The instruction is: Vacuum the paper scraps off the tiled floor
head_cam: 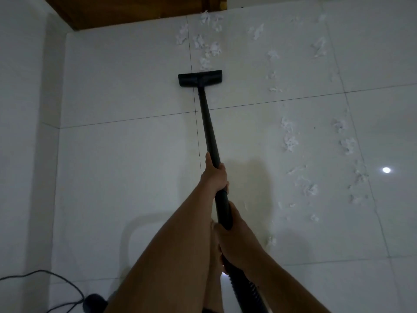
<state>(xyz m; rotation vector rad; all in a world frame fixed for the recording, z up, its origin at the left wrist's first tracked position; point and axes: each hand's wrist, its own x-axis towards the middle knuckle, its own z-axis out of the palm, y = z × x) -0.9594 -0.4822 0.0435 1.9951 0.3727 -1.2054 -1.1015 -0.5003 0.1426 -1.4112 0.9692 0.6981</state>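
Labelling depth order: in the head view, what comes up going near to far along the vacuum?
Ribbed black hose → right hand → left hand → straight black wand tube → flat black floor nozzle → cluster of white paper scraps → brown wooden panel.

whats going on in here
A person is vacuuming a white tiled floor. The left hand grips the black wand partway down; the right hand grips it near the hose. The floor head sits at the near edge of a cluster of paper scraps by a wooden panel; more scraps trail down the right side.
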